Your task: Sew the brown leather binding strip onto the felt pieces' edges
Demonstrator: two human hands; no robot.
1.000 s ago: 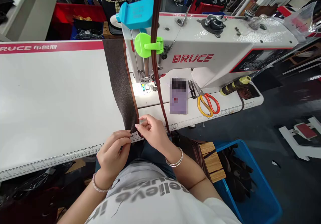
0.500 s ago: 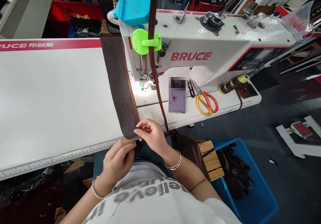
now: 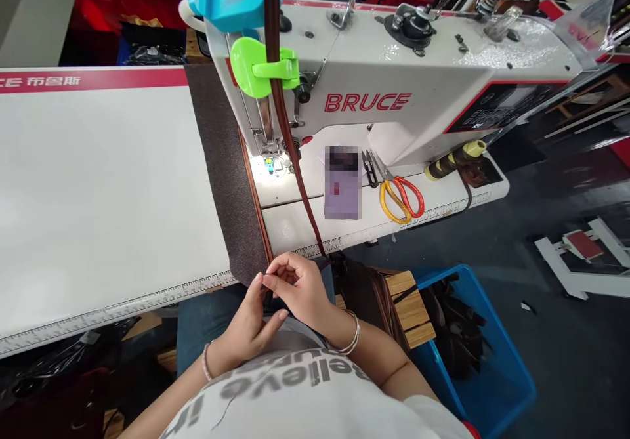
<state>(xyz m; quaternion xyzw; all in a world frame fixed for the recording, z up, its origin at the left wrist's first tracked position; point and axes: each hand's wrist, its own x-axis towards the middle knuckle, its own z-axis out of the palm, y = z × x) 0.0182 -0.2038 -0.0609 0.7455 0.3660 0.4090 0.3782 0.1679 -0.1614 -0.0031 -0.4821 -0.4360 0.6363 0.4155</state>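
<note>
A dark brown fabric panel (image 3: 224, 183) lies along the table, its near corner hanging over the front edge. Along its right side runs a reddish-brown binding strip (image 3: 254, 206). My right hand (image 3: 300, 291) pinches the near end of this strip between thumb and fingertips. Close by, my left hand (image 3: 249, 327) has its fingers stretched out and its thumb apart, fingertips against the panel's corner by the right thumb. A second brown strip (image 3: 290, 144) hangs from above past a green clip (image 3: 263, 68) on the sewing machine (image 3: 374, 75) and drops over the table edge.
Under the machine arm are a purple phone-like object (image 3: 342, 189), partly pixelated, scissors (image 3: 401, 199), small black snips (image 3: 370, 168) and a thread cone (image 3: 455, 160). A blue bin (image 3: 509, 360) with dark pieces stands right of a wooden stool (image 3: 411, 308).
My left hand has turned and risen, its fingers now straight and meeting my right fingertips. My right hand has come slightly lower with the strip's end. The view has shifted a little.
</note>
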